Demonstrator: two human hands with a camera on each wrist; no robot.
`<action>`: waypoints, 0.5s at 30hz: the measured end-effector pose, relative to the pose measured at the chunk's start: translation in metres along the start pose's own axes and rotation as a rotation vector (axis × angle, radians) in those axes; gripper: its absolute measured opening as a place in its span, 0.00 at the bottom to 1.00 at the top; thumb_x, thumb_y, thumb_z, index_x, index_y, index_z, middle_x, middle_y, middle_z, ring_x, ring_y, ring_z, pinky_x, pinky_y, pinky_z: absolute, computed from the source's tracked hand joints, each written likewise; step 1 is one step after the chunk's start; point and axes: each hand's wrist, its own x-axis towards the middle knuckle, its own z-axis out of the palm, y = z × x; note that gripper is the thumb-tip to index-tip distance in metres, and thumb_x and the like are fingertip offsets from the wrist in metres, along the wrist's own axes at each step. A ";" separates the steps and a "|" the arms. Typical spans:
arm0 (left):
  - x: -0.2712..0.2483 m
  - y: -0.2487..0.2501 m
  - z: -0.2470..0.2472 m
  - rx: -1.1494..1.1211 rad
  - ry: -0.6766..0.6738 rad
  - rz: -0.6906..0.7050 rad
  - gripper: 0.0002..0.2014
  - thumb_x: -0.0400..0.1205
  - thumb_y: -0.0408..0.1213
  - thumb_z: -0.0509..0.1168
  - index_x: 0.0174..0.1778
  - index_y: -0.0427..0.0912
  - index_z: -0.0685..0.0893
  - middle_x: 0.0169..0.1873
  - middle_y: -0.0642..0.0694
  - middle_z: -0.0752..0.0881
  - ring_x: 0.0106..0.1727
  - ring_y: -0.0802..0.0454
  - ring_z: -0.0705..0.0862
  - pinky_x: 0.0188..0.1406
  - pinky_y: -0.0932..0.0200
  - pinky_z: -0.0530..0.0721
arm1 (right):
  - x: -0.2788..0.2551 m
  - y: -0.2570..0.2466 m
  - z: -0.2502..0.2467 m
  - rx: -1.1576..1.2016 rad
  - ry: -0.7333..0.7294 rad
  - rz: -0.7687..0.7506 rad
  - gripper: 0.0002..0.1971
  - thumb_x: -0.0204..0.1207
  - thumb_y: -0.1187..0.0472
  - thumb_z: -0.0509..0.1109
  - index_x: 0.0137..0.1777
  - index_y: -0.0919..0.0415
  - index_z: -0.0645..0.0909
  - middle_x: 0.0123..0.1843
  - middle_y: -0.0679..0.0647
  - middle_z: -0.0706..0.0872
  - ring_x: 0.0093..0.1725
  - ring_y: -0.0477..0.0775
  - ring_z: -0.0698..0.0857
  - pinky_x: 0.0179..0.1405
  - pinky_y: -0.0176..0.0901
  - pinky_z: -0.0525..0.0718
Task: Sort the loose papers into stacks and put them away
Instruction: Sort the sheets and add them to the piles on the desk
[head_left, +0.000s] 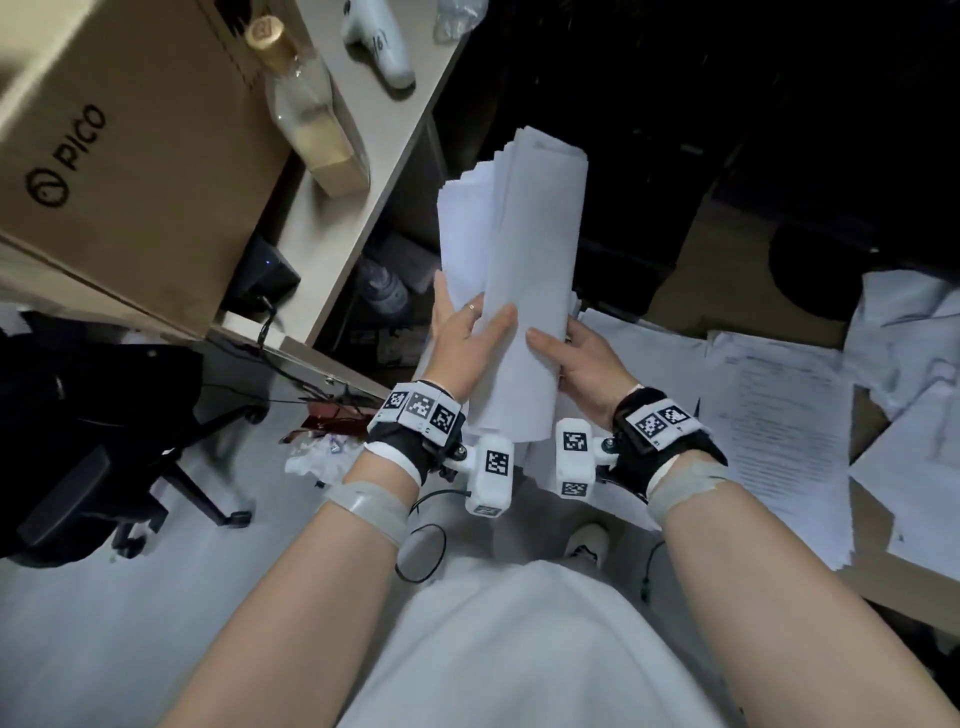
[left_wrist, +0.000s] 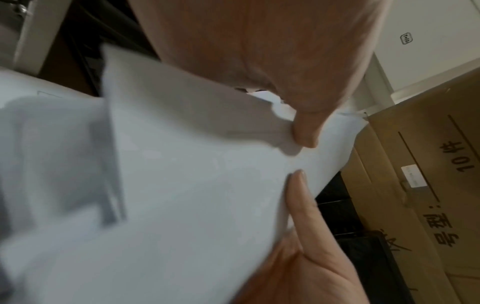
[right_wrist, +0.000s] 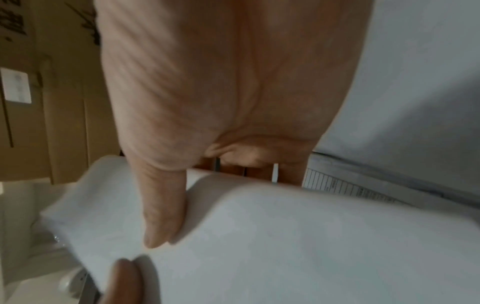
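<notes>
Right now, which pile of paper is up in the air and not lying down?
The bent bundle of papers, gripped by the left hand and right hand. The printed stacks on the right lie flat.

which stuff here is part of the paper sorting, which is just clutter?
Job: paper bundle held by left hand and right hand; loose sheets on the floor.

Clutter: PICO box, bottle, white device, office chair.
</notes>
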 end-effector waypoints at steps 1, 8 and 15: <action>-0.001 -0.003 0.003 -0.049 -0.008 -0.025 0.11 0.83 0.49 0.70 0.60 0.57 0.87 0.84 0.59 0.55 0.80 0.59 0.68 0.81 0.54 0.66 | -0.006 0.000 -0.005 0.012 0.005 -0.009 0.19 0.80 0.59 0.74 0.70 0.58 0.80 0.63 0.57 0.90 0.63 0.62 0.88 0.67 0.59 0.84; -0.029 -0.011 0.032 -0.173 -0.083 -0.156 0.11 0.79 0.37 0.75 0.56 0.38 0.90 0.52 0.42 0.92 0.57 0.46 0.89 0.68 0.48 0.83 | -0.045 0.002 -0.044 -0.048 0.118 -0.045 0.18 0.83 0.50 0.70 0.69 0.54 0.80 0.62 0.54 0.90 0.62 0.58 0.89 0.68 0.63 0.83; -0.057 0.003 0.078 -0.068 -0.163 -0.066 0.09 0.84 0.35 0.69 0.38 0.40 0.88 0.32 0.51 0.88 0.34 0.57 0.84 0.40 0.61 0.83 | -0.076 -0.008 -0.061 -0.239 0.160 -0.112 0.31 0.89 0.45 0.56 0.88 0.50 0.52 0.79 0.40 0.68 0.71 0.38 0.73 0.54 0.19 0.74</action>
